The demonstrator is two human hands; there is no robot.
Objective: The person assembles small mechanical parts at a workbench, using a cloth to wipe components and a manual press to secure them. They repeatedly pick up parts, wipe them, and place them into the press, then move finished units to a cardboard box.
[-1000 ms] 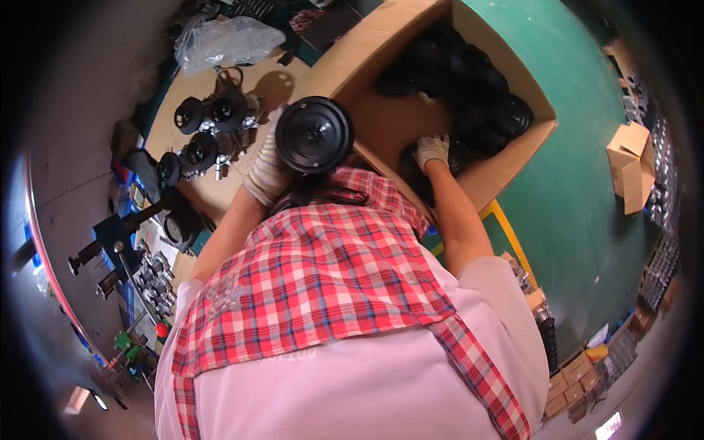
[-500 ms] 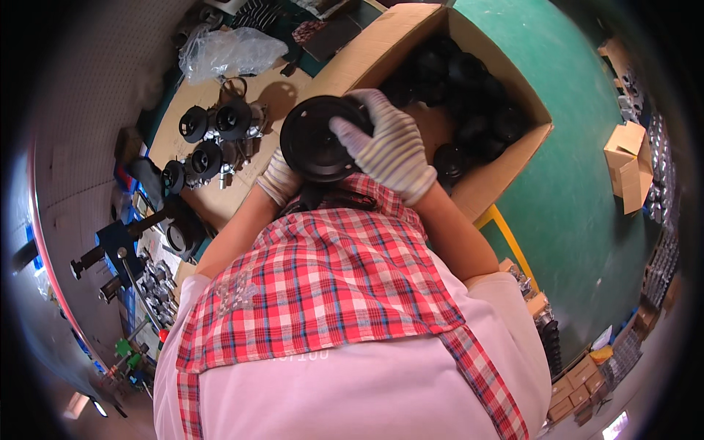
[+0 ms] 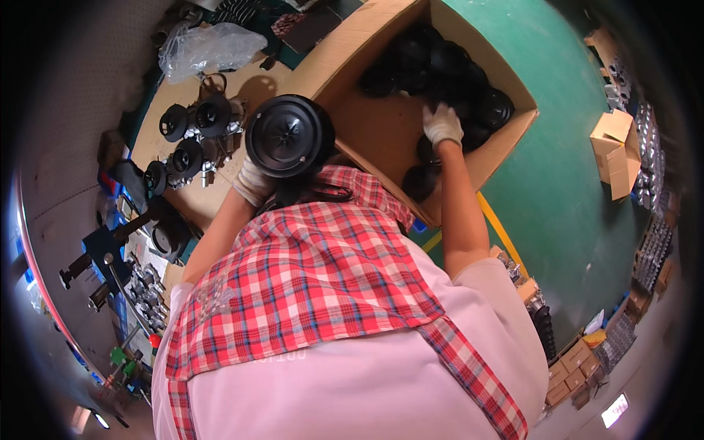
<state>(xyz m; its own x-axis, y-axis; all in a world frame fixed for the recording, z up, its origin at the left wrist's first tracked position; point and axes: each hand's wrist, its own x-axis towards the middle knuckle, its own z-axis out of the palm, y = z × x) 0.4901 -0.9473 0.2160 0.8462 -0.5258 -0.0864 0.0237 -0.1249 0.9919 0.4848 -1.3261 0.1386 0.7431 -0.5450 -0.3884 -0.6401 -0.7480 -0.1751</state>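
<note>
A round black domed part [image 3: 290, 136], with concentric rings on its face, is held up at chest height in my gloved left hand [image 3: 253, 183]. My left fingers are partly hidden behind it, closed around its lower side. My gloved right hand [image 3: 442, 126] reaches down into a large cardboard box [image 3: 359, 125]. Its fingers look apart, nearest to a pile of black round parts [image 3: 440, 70]; the fingertips are hard to make out against the dark pieces. One black part [image 3: 421, 182] lies separately near the box's near wall.
On the cardboard-covered bench to the left stand several metal assemblies with black rings [image 3: 187, 158]. A clear plastic bag [image 3: 209, 51] lies behind them. A blue clamp-like fixture [image 3: 106, 253] is at the left. On the green floor to the right sits a small open carton [image 3: 614, 154].
My right hand has left the round black part and moved right into the box. The part now rests in my left hand alone, shifted slightly left.
</note>
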